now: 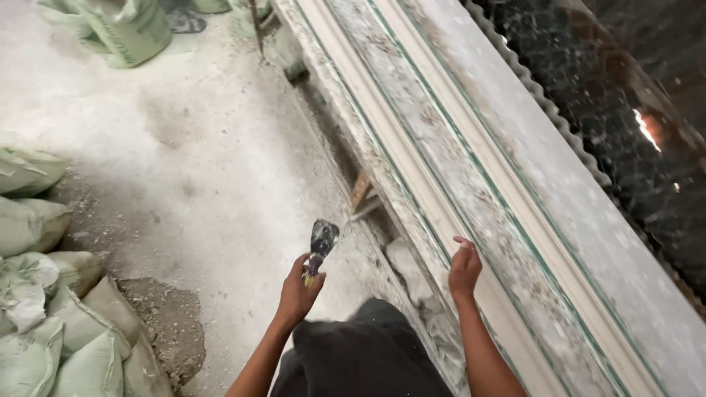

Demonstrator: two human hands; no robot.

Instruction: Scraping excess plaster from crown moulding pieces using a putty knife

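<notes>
Now your left hand (298, 288) is gripping a scraper (321, 246) shut, blade up; your right hand (465, 266) is resting open on the long moulding (412, 158) running away from you.

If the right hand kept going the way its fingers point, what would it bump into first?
The right hand already rests its fingers on the long white moulded strip on the bench. Going straight on, it would probably just slide along that strip; nothing else shows in its path, though depth is hard to judge.

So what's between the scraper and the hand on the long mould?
Head view: dusty floor, rubble chunks and the mould's crusted near edge lie between scraper and right hand.
</notes>
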